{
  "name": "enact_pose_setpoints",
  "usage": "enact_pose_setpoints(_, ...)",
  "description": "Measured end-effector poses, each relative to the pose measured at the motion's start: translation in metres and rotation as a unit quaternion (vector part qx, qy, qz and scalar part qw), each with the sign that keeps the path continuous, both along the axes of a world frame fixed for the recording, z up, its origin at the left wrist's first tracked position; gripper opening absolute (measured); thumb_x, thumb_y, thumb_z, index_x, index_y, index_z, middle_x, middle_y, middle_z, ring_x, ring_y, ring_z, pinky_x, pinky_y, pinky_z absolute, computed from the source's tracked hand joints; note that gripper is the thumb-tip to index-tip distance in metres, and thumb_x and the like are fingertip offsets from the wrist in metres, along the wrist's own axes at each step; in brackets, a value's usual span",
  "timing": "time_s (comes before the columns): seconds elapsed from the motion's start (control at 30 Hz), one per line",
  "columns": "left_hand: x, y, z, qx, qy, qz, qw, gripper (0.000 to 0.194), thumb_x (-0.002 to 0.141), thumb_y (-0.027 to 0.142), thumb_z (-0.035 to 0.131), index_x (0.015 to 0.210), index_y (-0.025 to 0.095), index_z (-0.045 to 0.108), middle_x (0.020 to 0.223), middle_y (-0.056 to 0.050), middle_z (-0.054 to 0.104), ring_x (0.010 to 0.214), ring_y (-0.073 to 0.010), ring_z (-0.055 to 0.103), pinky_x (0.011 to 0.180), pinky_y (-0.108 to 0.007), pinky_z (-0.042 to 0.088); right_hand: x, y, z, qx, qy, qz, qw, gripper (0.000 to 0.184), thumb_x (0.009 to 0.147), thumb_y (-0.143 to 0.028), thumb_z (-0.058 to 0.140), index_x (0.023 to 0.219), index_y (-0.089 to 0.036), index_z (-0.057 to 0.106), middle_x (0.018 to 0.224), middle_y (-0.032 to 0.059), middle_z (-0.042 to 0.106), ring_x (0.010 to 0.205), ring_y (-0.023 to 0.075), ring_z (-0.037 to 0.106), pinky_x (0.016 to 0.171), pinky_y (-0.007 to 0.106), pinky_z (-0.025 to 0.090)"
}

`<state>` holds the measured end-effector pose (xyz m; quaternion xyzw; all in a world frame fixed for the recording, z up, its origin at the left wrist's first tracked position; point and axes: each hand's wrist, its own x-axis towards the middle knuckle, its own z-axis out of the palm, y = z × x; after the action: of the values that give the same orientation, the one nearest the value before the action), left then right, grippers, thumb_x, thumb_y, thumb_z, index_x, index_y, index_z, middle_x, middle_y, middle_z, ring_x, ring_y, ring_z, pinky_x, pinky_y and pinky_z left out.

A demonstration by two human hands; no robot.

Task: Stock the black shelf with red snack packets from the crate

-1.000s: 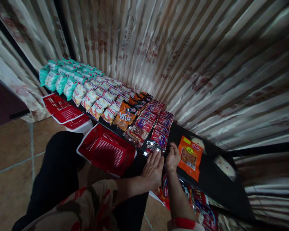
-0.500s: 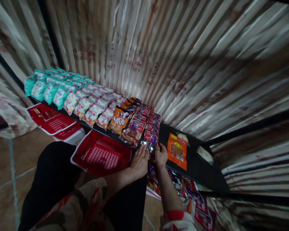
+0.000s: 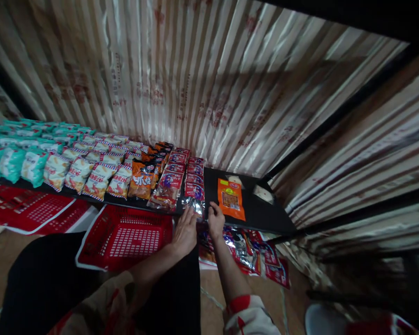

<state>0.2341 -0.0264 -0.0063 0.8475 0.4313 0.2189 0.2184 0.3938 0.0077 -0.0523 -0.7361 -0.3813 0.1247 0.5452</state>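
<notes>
My left hand (image 3: 185, 230) lies with fingers stretched out flat on the near end of a shiny silver-ended snack packet (image 3: 194, 204). That packet is at the front of a row of small red and purple snack packets (image 3: 194, 179) on the black shelf (image 3: 209, 184). Just right of it, my right hand (image 3: 216, 221) is closed with curled fingers at the shelf's front edge; whether anything is in them is hidden. Farther right lies a flat orange snack packet (image 3: 231, 200). Left of the row are larger red packets (image 3: 167, 186) with clear fronts.
Orange bags (image 3: 141, 179), white striped bags (image 3: 97, 179) and teal bags (image 3: 35, 165) stand in rows to the left. A red basket (image 3: 136, 239) sits below the shelf. More packets (image 3: 258, 256) lie under its right part. Two pale pieces (image 3: 263, 194) lie at the back right.
The view has turned right, so the shelf and its goods appear farther left. My left hand still lies on the silver-ended packet, and my right hand stays curled beside it.
</notes>
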Motion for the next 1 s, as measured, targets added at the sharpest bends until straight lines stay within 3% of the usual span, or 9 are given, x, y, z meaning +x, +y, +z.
enact_pose_setpoints(0.13,-0.001,-0.012,-0.003,0.024,-0.018,-0.001,1.000,0.052,0.074,0.003,0.037,0.126,0.006,0.044,0.142,-0.016,0.034,0.135,-0.0237,0.018,0.108,-0.044,0.028,-0.004,-0.020,0.006,0.025,0.030,0.005,0.999,0.036,0.075,-0.035,0.043,0.096,-0.016,0.065,0.096,0.0076,0.068,0.089,0.0192,0.060,0.086,0.034,0.043)
enact_pose_setpoints(0.43,0.018,-0.048,0.001,0.070,-0.080,0.043,0.993,0.042,0.080,0.005,0.032,0.117,0.006,0.053,0.135,-0.015,0.044,0.131,-0.0226,0.031,0.108,-0.040,0.031,0.006,-0.074,0.014,0.006,-0.004,0.043,0.999,0.030,0.076,-0.028,0.039,0.087,-0.019,0.065,0.089,0.0036,0.069,0.085,0.0174,0.062,0.082,0.029,0.045)
enact_pose_setpoints(0.7,0.061,-0.105,0.003,0.093,-0.089,0.068,0.989,0.040,0.078,0.006,0.033,0.110,0.009,0.057,0.129,-0.013,0.050,0.126,-0.0218,0.039,0.105,-0.039,0.036,0.054,-0.138,0.005,-0.020,-0.023,0.055,0.998,0.031,0.075,-0.026,0.037,0.083,-0.021,0.066,0.084,0.0027,0.070,0.079,0.0176,0.063,0.079,0.030,0.046)
enact_pose_setpoints(1.0,0.121,-0.173,0.011,0.050,-0.067,0.103,0.991,0.037,0.080,0.010,0.036,0.108,0.013,0.059,0.128,-0.010,0.052,0.122,-0.0227,0.044,0.103,-0.038,0.038,0.122,-0.202,0.002,-0.036,-0.034,0.057,0.997,0.030,0.074,-0.025,0.038,0.081,-0.023,0.067,0.084,0.0016,0.070,0.079,0.0186,0.063,0.079,0.031,0.046)
